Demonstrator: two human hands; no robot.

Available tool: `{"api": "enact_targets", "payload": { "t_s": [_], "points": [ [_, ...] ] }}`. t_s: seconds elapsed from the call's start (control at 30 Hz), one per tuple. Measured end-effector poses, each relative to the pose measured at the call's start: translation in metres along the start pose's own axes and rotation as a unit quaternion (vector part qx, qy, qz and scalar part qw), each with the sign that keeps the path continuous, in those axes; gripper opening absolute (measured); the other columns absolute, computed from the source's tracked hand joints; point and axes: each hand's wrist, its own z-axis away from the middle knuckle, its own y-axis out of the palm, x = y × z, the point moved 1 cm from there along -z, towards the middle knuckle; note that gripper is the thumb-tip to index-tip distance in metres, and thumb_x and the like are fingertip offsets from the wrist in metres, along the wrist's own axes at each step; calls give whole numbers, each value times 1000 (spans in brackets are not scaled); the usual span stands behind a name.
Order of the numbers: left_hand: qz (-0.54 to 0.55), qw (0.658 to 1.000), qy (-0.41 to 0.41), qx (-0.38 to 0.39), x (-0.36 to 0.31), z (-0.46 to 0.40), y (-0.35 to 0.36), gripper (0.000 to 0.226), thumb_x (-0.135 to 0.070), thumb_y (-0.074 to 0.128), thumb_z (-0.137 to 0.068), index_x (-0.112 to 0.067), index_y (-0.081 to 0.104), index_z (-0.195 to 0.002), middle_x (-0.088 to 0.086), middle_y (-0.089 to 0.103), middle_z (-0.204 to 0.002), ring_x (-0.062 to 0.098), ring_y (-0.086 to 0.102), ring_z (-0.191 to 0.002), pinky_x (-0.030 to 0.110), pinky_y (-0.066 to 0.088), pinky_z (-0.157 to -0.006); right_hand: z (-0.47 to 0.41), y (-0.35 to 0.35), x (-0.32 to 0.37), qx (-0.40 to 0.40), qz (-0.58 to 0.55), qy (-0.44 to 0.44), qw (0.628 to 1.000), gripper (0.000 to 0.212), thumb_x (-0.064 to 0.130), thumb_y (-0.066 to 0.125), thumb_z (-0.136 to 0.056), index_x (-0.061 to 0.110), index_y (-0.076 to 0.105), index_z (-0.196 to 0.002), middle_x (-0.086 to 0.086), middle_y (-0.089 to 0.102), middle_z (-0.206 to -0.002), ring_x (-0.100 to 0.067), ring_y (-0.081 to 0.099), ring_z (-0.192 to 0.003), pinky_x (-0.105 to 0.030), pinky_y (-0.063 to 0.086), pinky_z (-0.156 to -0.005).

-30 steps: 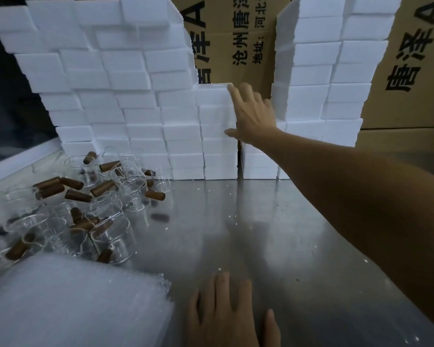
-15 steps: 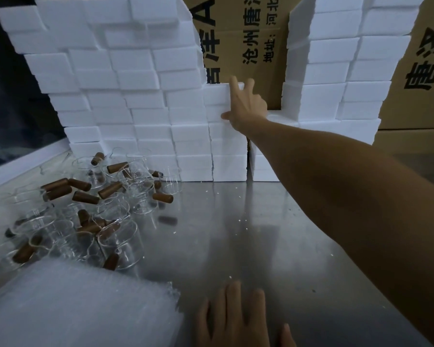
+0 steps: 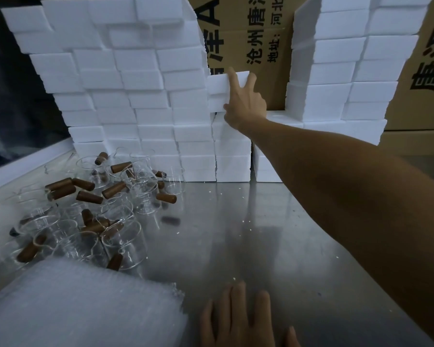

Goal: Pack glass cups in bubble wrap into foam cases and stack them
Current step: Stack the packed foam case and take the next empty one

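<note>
Shiny metal table (image 3: 248, 234), foam walls behind. Right hand (image 3: 244, 103) at 12 o'clock grips the top foam case (image 3: 217, 92) of a short stack. Left hand (image 3: 241, 319) flat, fingers spread, at 6. Glass cups (image 3: 90, 209) at 9, bubble wrap (image 3: 73, 309) at 7.

Glossy steel table (image 3: 273, 241), matt white foam cases (image 3: 125, 78), clear glass cups (image 3: 125, 241).

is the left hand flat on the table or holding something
Flat and empty: the left hand lies palm down, fingers spread, on the bare table.
</note>
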Motion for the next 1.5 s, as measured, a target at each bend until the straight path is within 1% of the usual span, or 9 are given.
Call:
{"api": "enact_targets", "payload": {
  "t_s": [0.13, 0.27, 0.47, 0.73, 1.0, 1.1, 1.2, 1.3, 1.5],
  "points": [
    [1, 1000, -2, 3, 1, 1, 2, 44, -59, 48, -52, -27, 75, -65, 6, 75, -81, 21, 74, -72, 33, 43, -75, 0, -3, -3, 19, 15, -23, 999, 109, 20, 80, -76, 28, 7, -155, -22, 6, -159, -24, 51, -72, -31, 44, -64],
    [-10, 1000, 0, 3, 0, 1, 2, 45, -59, 47, -52, -27, 76, -67, 5, 75, -83, 22, 74, -72, 41, 56, -71, 0, -9, -6, 7, 67, -49, 997, 100, -1, 74, -76, 23, 16, -153, -20, 0, -162, -27, 59, -78, -32, 51, -67],
    [0, 1000, -7, 24, -1, 2, 2, 46, -60, 47, -53, -28, 76, -69, 4, 75, -85, 21, 74, -75, 36, 52, -77, 1, -15, -9, 0, 138, -94, 986, 75, 7, 81, -73, 9, 37, -133, -14, 40, -137, -25, 49, -71, -33, 41, -57],
    [25, 999, -19, 33, -4, 3, -8, 50, -57, 43, -50, -26, 77, -71, 8, 75, -89, 23, 74, -77, 39, 54, -75, 28, -38, -37, -43, 127, -111, 985, 79, 19, 83, -71, 11, 36, -135, -13, 40, -137, -28, 55, -64, -35, 51, -58],
    [38, 997, -39, 49, -9, 9, -23, 50, -54, 43, -60, -23, 77, -80, 7, 74, -94, 24, 73, -83, 39, 43, -80, 100, -79, -65, -88, 23, -149, 985, 88, 39, 83, -68, 16, 35, -138, -8, 38, -142, -32, 63, -92, -40, 59, -65],
    [47, 997, -27, 61, -10, 16, -25, 45, -53, 42, -69, -26, 71, -89, 2, 69, -103, 24, 69, -96, 43, 48, -85, 153, -93, -74, -98, -17, -158, 982, 87, 40, 81, -67, 14, 36, -136, -7, 38, -141, -30, 62, -83, -34, 56, -58],
    [24, 997, -21, 76, -7, 19, -21, 41, -62, 34, -85, -38, 49, -116, -13, 48, -128, 11, 44, -124, 34, 26, -102, 210, -100, -84, -76, -61, -151, 984, 88, 42, 81, -67, 16, 34, -137, -7, 38, -143, -29, 62, -91, -38, 59, -58],
    [117, 990, -66, 51, 1, 17, -20, 53, -55, 57, -85, -32, 45, -131, -10, 50, -131, 13, 45, -127, 34, 29, -108, 260, -108, -94, -48, -105, -147, 982, 89, 43, 79, -67, 17, 32, -138, -7, 39, -144, -28, 59, -101, -40, 60, -61],
    [407, 883, -218, -83, 9, 12, -36, 61, -29, 72, -79, -27, 41, -133, -1, 51, -128, 20, 51, -117, 35, 42, -95, 328, -134, -117, 3, -192, -134, 972, 87, 35, 78, -65, 21, 32, -137, 2, 44, -139, -20, 53, -106, -47, 57, -67]
  ]
}}
